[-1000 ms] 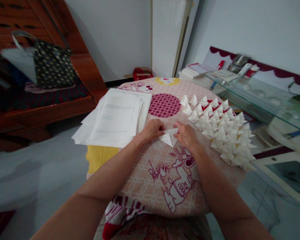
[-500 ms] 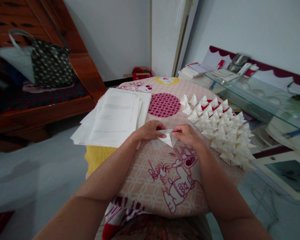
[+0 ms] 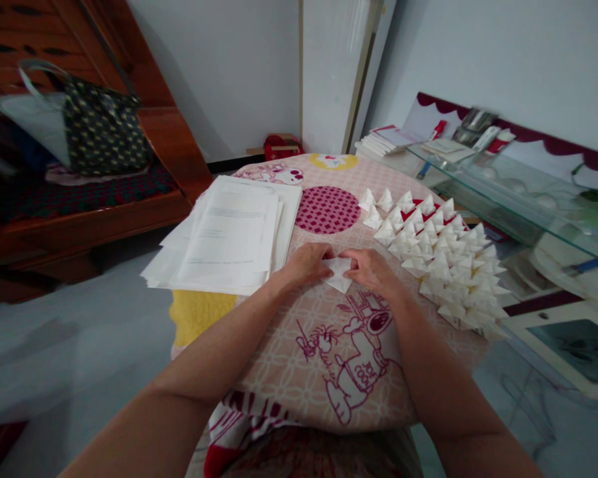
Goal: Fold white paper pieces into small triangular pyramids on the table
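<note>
A small piece of folded white paper (image 3: pixel 339 277) lies between my hands on the patterned tablecloth (image 3: pixel 279 352), one point toward me. My left hand (image 3: pixel 309 261) pinches its left side with thumb and fingers. On the right side, my right hand (image 3: pixel 369 267) has its fingers closed on the paper's edge. To the right stand many folded white paper pieces (image 3: pixel 443 259) with pointed tips, packed close together in rows. A stack of white paper sheets (image 3: pixel 229 226), the top one faintly printed, lies beyond my left forearm.
A glass shelf (image 3: pixel 508 192) runs along the right, with papers and small items on it. On the left, a wooden bench (image 3: pixel 169 146) carries a dark patterned bag (image 3: pixel 104 129). A white cabinet with a dark panel (image 3: pixel 573 348) is low at the right.
Both hands have shifted slightly at the folded paper, and their fingertips are closer together. The paper looks narrower and more compact. The stack and the rows of folded pieces have not moved.
</note>
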Tool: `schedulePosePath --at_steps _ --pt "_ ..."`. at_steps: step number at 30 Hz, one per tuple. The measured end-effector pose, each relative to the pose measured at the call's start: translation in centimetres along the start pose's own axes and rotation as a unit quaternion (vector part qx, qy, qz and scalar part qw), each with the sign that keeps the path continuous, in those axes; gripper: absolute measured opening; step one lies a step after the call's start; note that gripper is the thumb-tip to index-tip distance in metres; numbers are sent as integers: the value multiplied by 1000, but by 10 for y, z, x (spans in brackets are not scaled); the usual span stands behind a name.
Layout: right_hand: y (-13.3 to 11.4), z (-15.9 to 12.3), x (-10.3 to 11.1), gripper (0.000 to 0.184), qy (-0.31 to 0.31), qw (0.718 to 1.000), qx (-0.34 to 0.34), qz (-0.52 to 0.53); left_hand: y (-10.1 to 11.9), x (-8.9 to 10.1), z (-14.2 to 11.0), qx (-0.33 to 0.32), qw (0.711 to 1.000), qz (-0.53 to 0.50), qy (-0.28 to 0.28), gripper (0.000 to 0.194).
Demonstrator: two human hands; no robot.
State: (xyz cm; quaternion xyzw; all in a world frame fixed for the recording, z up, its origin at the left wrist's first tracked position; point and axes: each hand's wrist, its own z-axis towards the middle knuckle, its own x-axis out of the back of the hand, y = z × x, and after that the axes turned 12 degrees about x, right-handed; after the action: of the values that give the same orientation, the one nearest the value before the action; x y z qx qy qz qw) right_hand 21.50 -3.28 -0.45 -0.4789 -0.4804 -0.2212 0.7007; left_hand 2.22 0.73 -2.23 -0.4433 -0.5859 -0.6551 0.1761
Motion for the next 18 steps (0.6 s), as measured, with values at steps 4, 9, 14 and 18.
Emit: schedulePosePath --at_steps 4,9,14,18 --pt "-3 -2 1 24 18 994 11 -109 -2 2 1 3 1000 -11 -9 19" --pt "-3 -3 -1 15 40 977 76 -195 -2 1 2 4 1000 -10 -7 13" --pt "1 0 -3 17 36 977 101 -185 3 -4 1 23 999 26 14 17" --pt "4 1 -4 20 27 982 85 -167 7 -7 -2 21 998 49 18 21"
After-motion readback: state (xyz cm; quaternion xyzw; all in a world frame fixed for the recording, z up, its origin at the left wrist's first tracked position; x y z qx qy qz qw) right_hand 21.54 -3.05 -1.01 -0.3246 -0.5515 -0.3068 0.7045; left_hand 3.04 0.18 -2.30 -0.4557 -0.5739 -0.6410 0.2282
